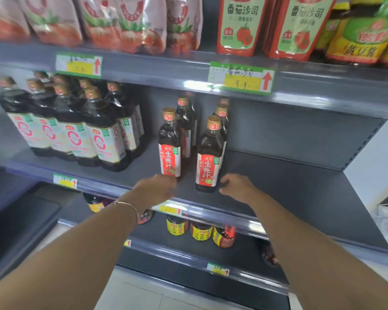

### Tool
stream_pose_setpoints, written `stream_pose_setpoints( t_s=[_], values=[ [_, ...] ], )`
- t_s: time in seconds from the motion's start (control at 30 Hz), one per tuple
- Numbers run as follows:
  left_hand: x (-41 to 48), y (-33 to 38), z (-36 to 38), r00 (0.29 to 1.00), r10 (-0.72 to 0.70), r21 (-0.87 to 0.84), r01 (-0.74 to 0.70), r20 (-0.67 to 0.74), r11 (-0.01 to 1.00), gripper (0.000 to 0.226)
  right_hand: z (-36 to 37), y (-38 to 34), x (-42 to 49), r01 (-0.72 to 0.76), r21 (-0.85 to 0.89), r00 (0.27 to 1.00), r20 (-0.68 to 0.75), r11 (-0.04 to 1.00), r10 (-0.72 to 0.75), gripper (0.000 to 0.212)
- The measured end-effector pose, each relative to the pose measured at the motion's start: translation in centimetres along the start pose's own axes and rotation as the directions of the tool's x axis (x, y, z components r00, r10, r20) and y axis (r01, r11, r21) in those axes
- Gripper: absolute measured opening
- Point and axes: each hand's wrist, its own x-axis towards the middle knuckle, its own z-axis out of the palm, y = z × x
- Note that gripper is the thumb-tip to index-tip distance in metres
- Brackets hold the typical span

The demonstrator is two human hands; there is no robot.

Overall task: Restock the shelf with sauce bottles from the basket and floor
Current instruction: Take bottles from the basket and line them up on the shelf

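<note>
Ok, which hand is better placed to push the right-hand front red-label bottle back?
Right, probably. The right hand lies by the base of the right front bottle, fingers loosely curled, holding nothing; the left hand is at the left front bottle.

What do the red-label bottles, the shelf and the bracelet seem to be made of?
Red-label bottles: clear plastic or glass, cannot tell; glossy, dark liquid shows through.
Shelf: probably painted metal; matte grey, slotted back panel.
Bracelet: thin, shiny, likely metal.

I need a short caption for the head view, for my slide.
Restocking: left hand at the base of one red-labelled bottle, right hand beside the next bottle, on a grey shelf.
</note>
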Motion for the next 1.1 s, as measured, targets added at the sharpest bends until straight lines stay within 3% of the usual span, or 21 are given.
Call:
stream_pose_setpoints(
  t_s=[0.07, 0.2, 0.5, 0.7, 0.83, 1.1],
  values=[
    [-2.5, -2.6, 0.8, 1.000, -0.011, 0.124, 0.009, 0.016, 0.992, 0.038, 1.2, -1.9, -1.6, 0.032, -0.075, 0.999, 0.018, 0.997, -0.030, 0.036],
    [-9.2, -9.2, 1.5, 0.997, -0.072, 0.161, 0.075, -0.028, 0.984, 0.034, 6.0, -8.5, -5.2, 0.132, -0.141, 0.990, 0.069, 0.981, -0.123, 0.036],
    [-29.2, -29.0, 6.5, 0.948, -0.317, 0.047, 0.317, -0.009, 0.947, 0.033, 24.4, -27.0, -14.0, 0.457, -0.273, 0.871, 0.329, 0.847, -0.364, 0.027],
    [-40.4, -40.2, 10.6, 0.835, -0.543, -0.071, 0.550, 0.089, 0.832, 0.033, 37.0, -37.2, -18.1, 0.622, -0.279, 0.732, 0.538, 0.732, -0.417, 0.035],
    [-45.4, -46.7, 13.3, 0.722, -0.675, -0.128, 0.692, 0.151, 0.711, 0.031, 44.9, -43.4, -19.5, 0.658, -0.236, 0.672, 0.613, 0.715, -0.416, 0.038],
    [-52.6, -58.8, 18.9, 0.536, -0.816, -0.261, 0.837, 0.217, 0.480, 0.038, 60.2, -54.3, -21.5, 0.776, -0.137, 0.482, 0.757, 0.615, -0.441, 0.037]
  ],
)
